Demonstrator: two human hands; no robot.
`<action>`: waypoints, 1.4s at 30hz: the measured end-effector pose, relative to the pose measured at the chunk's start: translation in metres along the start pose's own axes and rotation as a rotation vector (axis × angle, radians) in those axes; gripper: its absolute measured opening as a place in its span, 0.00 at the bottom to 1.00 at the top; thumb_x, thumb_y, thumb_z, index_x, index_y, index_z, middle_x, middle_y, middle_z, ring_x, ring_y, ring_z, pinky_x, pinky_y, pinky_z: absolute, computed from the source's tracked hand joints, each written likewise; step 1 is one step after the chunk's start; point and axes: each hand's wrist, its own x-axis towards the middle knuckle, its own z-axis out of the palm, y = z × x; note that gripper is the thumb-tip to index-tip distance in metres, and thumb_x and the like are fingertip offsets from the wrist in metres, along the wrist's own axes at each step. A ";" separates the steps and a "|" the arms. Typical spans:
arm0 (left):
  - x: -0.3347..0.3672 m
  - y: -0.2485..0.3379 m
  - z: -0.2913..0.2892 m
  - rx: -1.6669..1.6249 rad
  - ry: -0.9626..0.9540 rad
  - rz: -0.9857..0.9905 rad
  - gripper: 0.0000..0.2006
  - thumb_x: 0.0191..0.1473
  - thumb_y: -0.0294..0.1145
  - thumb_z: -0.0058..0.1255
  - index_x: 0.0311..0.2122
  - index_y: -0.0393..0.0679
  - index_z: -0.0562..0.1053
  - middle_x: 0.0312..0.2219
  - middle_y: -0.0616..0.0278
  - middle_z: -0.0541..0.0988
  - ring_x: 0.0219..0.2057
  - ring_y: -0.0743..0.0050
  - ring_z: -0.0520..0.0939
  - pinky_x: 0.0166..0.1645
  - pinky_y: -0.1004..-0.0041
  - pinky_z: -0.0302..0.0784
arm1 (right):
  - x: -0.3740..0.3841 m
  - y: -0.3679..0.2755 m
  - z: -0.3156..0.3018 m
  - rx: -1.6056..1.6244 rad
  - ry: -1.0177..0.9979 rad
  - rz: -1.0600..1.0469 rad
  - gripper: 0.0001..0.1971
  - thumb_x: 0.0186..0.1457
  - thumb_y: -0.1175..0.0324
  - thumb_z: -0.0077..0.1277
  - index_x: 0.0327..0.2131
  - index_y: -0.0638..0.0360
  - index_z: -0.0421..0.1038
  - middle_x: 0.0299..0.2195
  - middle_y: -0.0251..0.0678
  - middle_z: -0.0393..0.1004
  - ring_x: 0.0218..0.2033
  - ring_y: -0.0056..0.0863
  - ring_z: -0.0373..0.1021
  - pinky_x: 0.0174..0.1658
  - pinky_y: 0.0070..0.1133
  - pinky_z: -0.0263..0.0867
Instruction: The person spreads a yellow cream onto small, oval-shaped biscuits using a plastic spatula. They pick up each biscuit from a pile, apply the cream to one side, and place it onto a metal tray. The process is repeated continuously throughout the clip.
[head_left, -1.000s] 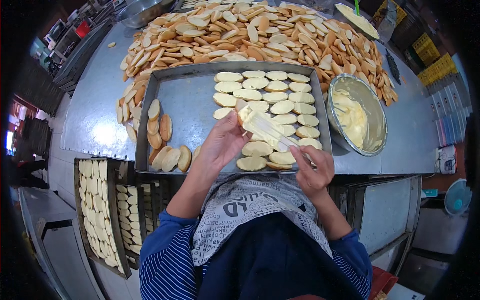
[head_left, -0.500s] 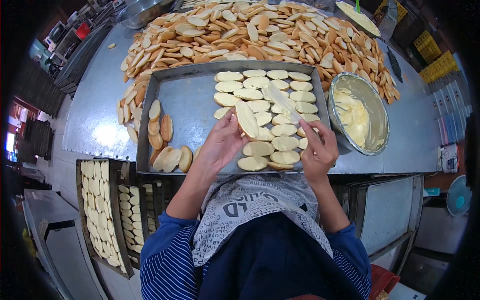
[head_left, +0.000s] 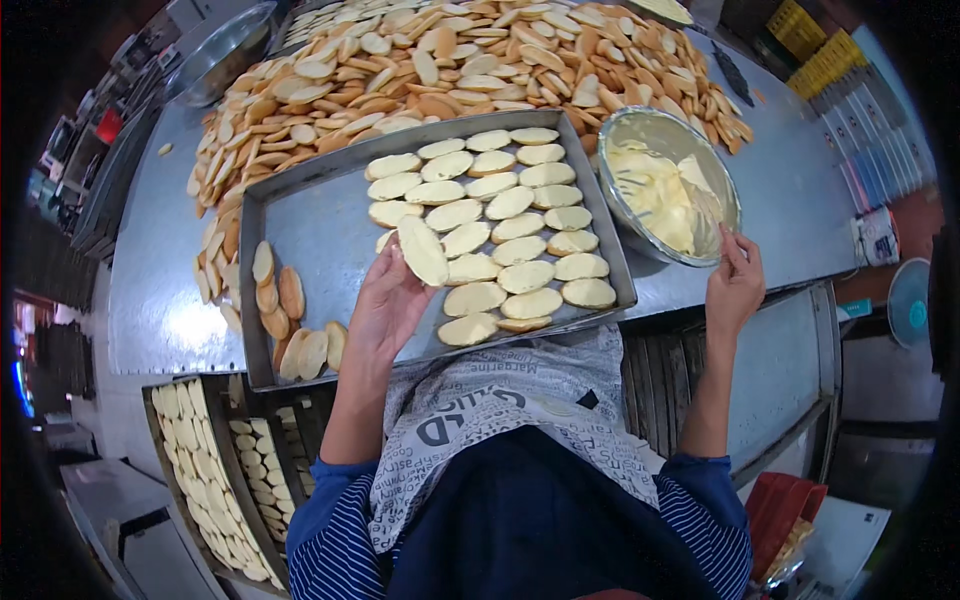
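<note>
My left hand (head_left: 385,305) grips an oval bread slice (head_left: 424,252), tilted with its cream-covered face up, above a metal tray (head_left: 318,215). Between the fingers of my right hand (head_left: 735,282) is the handle of a pale spatula (head_left: 708,203). Its blade dips into yellow cream (head_left: 652,205) in a steel bowl (head_left: 612,178), just right of the tray. Rows of cream-topped slices (head_left: 452,215) fill the tray's right half. Several plain slices (head_left: 291,292) lean along its left and near edges.
A wide heap of bread slices (head_left: 400,75) spreads across the metal table (head_left: 150,265) behind the tray. Another steel bowl (head_left: 225,50) stands at the far left. Below the table's front edge, a rack holds trays of slices (head_left: 200,470) on the left; more trays (head_left: 770,385) stand at right.
My right hand has moved right, taking the spatula from over the tray's slices into the cream bowl. The left hand still holds the slice. The whole view has shifted and turned slightly.
</note>
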 end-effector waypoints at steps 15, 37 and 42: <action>0.016 -0.021 0.018 0.025 -0.010 -0.083 0.28 0.53 0.29 0.51 0.58 0.40 0.56 0.52 0.59 0.66 0.54 0.65 0.68 0.58 0.66 0.65 | -0.019 -0.010 -0.005 0.224 -0.125 0.056 0.23 0.41 0.87 0.46 0.39 0.50 0.78 0.32 0.34 0.73 0.28 0.31 0.70 0.31 0.21 0.64; 0.106 -0.064 0.113 0.149 -0.229 -0.323 0.18 0.58 0.36 0.46 0.52 0.43 0.63 0.44 0.66 0.70 0.45 0.75 0.71 0.51 0.72 0.68 | 0.008 -0.036 -0.033 -0.095 0.055 -0.716 0.28 0.29 0.82 0.48 0.39 0.47 0.79 0.32 0.27 0.73 0.27 0.25 0.67 0.29 0.21 0.60; 0.112 -0.074 0.127 0.223 -0.261 -0.345 0.18 0.58 0.34 0.47 0.51 0.42 0.61 0.43 0.63 0.70 0.45 0.74 0.71 0.52 0.70 0.68 | 0.009 -0.026 -0.031 -0.132 0.057 -0.729 0.28 0.31 0.82 0.49 0.41 0.45 0.77 0.32 0.23 0.73 0.25 0.21 0.66 0.26 0.20 0.57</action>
